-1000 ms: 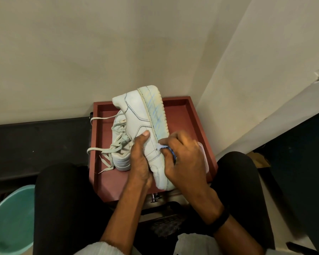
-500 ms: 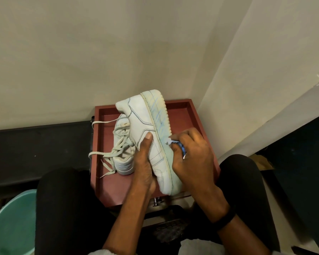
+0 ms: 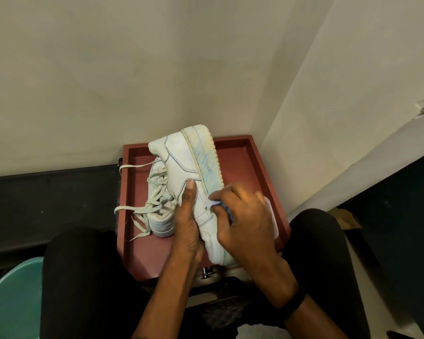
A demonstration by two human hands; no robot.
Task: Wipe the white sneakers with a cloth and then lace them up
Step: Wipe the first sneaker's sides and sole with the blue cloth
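The left hand [image 3: 186, 223] grips the tilted white leather sneaker [image 3: 189, 182]; the right hand [image 3: 245, 216] pinches a bunched blue-edged cloth [image 3: 220, 207] against its sole edge

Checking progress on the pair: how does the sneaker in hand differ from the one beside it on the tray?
The held sneaker is tipped on its side, gripped by the left hand, the right hand pressing a cloth to it; the other sneaker sits unheld. The held sneaker shows a blue-streaked sole edge; the other sneaker shows loose trailing laces. Both are white, over the red tray.
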